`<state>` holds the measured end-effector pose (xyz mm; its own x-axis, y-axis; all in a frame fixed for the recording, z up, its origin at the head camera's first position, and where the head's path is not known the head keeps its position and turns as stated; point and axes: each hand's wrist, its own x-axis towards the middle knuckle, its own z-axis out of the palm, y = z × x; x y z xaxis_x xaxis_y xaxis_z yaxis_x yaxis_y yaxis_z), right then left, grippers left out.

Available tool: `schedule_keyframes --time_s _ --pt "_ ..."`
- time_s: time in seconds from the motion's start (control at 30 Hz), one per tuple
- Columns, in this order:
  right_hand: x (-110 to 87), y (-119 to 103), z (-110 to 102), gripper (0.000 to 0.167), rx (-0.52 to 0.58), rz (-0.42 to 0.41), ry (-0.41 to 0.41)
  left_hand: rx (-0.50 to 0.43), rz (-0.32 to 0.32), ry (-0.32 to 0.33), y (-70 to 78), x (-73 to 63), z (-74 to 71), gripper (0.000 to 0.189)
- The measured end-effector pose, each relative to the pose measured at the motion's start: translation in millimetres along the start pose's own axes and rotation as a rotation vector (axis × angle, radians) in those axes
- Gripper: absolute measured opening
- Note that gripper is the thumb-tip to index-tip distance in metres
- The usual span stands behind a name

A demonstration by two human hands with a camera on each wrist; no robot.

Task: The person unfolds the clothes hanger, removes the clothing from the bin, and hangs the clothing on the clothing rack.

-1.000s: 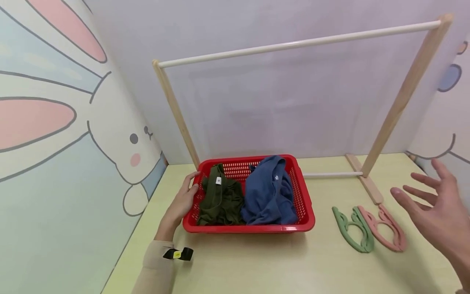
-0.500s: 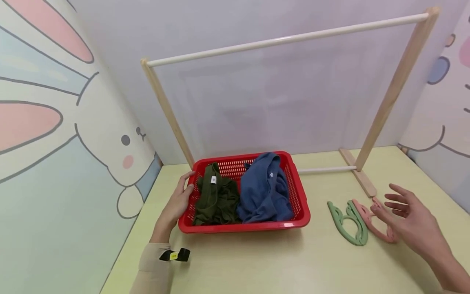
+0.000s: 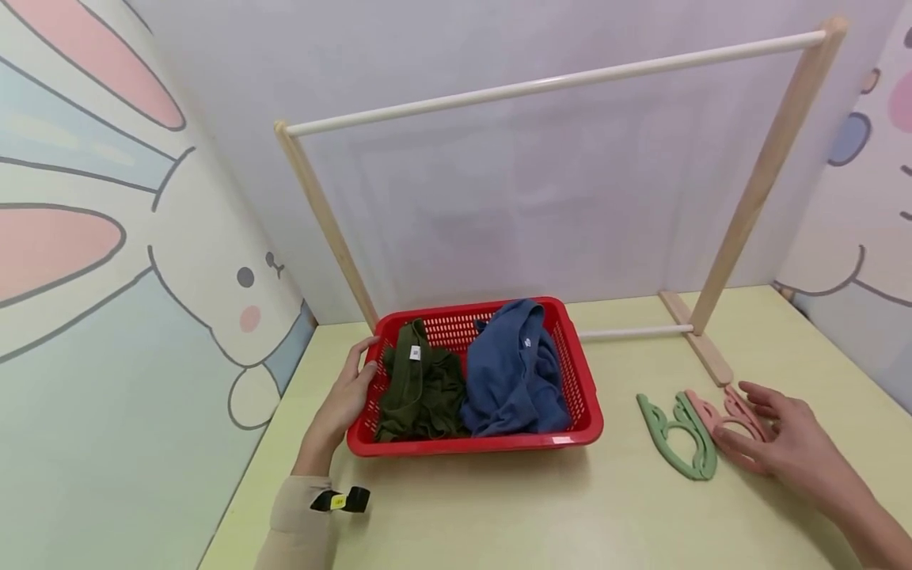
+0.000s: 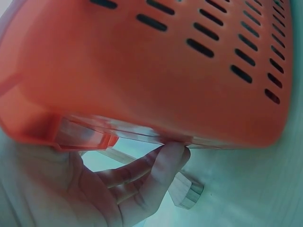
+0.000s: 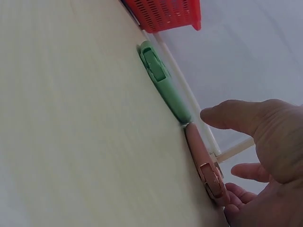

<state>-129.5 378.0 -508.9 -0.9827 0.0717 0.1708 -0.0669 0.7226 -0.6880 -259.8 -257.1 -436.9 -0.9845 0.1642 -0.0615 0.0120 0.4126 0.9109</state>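
At the left end of a red plastic basket (image 3: 470, 446), my left hand (image 3: 343, 404) grips the rim. In the left wrist view its fingertips (image 4: 173, 153) bend against the basket's outer wall. Inside the basket lie a dark green garment (image 3: 409, 396) on the left and a blue garment (image 3: 502, 380) on the right, both crumpled. Over at the right, my right hand (image 3: 798, 443) reaches around a pink folding hanger (image 5: 201, 156), thumb and fingers spread apart. Some fingers are close to the hanger's far end; contact is unclear. A green folding hanger (image 3: 701, 443) lies beside the pink one.
Behind the basket stands a rack with a white rail (image 3: 556, 81) and wooden posts (image 3: 769, 162). Its wooden foot (image 3: 701, 344) lies just beyond the hangers. Walls with painted rabbits (image 3: 214, 293) close off the table's sides.
My right hand has come left and down onto the pink hanger from the right side. The left hand stays on the basket's rim. The head view has shifted slightly.
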Motion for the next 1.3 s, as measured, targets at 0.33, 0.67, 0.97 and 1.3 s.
schedule_keyframes --time_s 0.33,0.67,0.97,1.3 --pt "-1.5 5.4 4.1 0.091 -0.088 -0.033 0.043 0.007 0.003 0.001 1.8 -2.0 0.7 0.052" --pt "-4.4 -2.2 3.6 0.091 -0.166 0.035 0.028 0.025 -0.001 0.007 2.3 -2.1 1.0 0.052" --pt "-3.5 -2.3 6.0 0.096 -0.227 0.044 0.048 0.020 0.005 0.008 1.3 -2.3 1.2 0.052" --pt "-4.1 -5.7 -0.3 0.091 -0.224 0.040 0.073 0.006 0.013 -0.001 0.5 -1.4 1.1 0.052"
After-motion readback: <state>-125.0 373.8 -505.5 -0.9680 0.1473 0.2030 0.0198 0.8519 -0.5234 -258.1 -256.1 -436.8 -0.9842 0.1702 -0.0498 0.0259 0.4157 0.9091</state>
